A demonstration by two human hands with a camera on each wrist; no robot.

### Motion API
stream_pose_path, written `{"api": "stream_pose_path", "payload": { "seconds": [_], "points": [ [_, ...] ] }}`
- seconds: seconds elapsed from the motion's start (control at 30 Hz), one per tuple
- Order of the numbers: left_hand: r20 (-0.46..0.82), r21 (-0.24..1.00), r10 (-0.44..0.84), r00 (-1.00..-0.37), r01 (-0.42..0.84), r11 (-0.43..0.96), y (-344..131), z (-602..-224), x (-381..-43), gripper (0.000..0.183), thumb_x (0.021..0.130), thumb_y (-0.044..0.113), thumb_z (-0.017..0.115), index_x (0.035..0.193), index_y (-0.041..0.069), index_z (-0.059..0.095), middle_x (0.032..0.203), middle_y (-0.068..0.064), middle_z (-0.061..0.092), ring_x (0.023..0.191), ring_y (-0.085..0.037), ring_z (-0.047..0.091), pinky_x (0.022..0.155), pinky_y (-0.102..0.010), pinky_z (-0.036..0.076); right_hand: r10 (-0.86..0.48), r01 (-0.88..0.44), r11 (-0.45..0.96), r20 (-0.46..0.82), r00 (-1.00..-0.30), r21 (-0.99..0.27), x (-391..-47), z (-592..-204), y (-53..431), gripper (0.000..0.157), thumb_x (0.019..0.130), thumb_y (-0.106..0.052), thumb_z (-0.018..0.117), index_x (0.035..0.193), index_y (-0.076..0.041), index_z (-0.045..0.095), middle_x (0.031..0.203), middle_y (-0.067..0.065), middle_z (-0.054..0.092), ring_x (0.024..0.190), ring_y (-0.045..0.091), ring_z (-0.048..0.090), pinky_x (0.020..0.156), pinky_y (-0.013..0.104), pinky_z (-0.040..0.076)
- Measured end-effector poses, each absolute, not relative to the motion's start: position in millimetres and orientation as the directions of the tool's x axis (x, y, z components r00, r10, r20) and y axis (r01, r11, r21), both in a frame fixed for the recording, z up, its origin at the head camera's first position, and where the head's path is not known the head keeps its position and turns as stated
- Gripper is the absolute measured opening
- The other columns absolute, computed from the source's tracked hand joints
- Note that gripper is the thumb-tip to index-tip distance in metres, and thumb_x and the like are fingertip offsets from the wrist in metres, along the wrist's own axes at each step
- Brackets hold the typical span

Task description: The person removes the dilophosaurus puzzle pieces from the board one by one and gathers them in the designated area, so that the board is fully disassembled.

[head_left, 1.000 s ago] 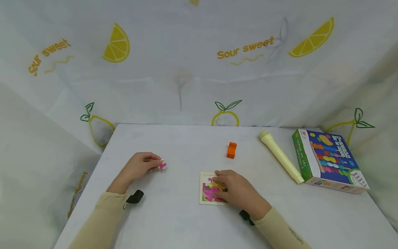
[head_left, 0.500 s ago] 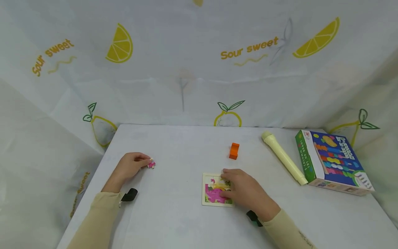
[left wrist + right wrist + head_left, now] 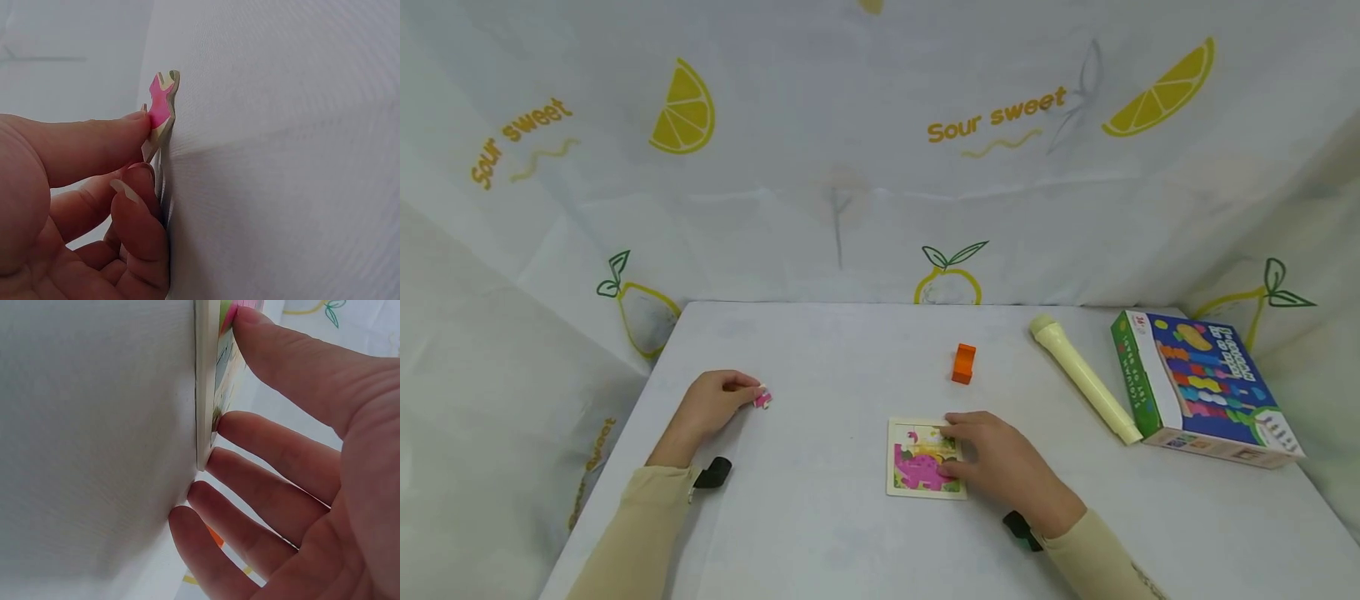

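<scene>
In the head view, my left hand is low over the left side of the table, pinching a small pink and cream jigsaw piece between thumb and fingers. The left wrist view shows the piece tilted at the thumb tip, close to the white surface. A square jigsaw puzzle with a pink dinosaur lies flat in a pale frame at the middle. My right hand rests at its right side, thumb and index finger touching the picture. Its fingers are spread and loosely extended in the right wrist view, hiding the puzzle's right edge.
Behind the puzzle stands an orange block. A pale yellow stick with a thick end lies diagonally to the right, beside a blue and green toy box. A white printed curtain hangs behind the table's far edge.
My left hand has carried the jigsaw piece leftward, then held nearly still. My right hand has slid slightly right, uncovering more of the puzzle. The head view has shifted a little.
</scene>
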State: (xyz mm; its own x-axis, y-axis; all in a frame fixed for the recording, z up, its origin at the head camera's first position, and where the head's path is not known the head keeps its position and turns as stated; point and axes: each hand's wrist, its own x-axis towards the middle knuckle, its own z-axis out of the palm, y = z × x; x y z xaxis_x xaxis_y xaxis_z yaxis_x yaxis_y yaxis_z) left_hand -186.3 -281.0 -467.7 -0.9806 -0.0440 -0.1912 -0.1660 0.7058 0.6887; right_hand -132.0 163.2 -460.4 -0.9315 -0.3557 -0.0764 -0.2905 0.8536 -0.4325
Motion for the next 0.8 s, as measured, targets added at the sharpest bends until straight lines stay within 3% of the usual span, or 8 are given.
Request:
{"api": "stream_pose_path", "payload": {
  "seconds": [0.2,0.33,0.53,0.8],
  "points": [
    [-0.193,0.689,-0.046,-0.98,-0.169,0.705,-275.2,-464.2,-186.1,0.026,0.103,0.032,0.073,0.118,0.012,0.079,0.112,-0.007,0.076,0.101,-0.021,0.065,0.086,-0.033,0.05,-0.34,-0.265,0.854,-0.095,-0.936,-0.448,-131.3,-458.3,164.2,0.053,0.088,-0.035,0.091,0.134,-0.013,0.077,0.148,0.003,0.069,0.141,0.03,0.062,0.117,0.052,0.05],
    [-0.134,0.675,-0.006,-0.991,-0.096,0.731,-258.0,-456.8,-187.4,0.024,0.103,0.032,0.074,0.117,0.013,0.079,0.104,-0.006,0.076,0.093,-0.019,0.066,0.08,-0.032,0.051,-0.342,-0.263,0.853,-0.102,-0.934,-0.452,-132.3,-457.0,164.0,0.053,0.089,-0.035,0.091,0.135,-0.013,0.077,0.148,0.002,0.069,0.141,0.03,0.061,0.118,0.052,0.049],
    [-0.057,0.652,0.181,-0.982,0.101,0.751,-179.0,-437.3,-184.8,0.016,0.1,0.028,0.079,0.11,0.016,0.08,0.098,0.002,0.075,0.091,-0.013,0.065,0.083,-0.032,0.054,-0.34,-0.253,0.845,-0.108,-0.934,-0.471,-134.9,-455.5,163.1,0.052,0.088,-0.034,0.091,0.133,-0.014,0.078,0.147,0.002,0.07,0.142,0.03,0.061,0.118,0.052,0.049],
    [-0.119,0.612,0.461,-0.88,0.301,0.731,-83.1,-442.7,-180.0,0.016,0.098,0.024,0.081,0.11,0.014,0.082,0.1,0.005,0.072,0.092,-0.012,0.063,0.088,-0.033,0.056,-0.337,-0.244,0.852,-0.128,-0.933,-0.463,-134.0,-456.3,162.8,0.052,0.087,-0.036,0.092,0.132,-0.015,0.079,0.147,0.003,0.07,0.142,0.029,0.061,0.118,0.051,0.05]
  ]
}}
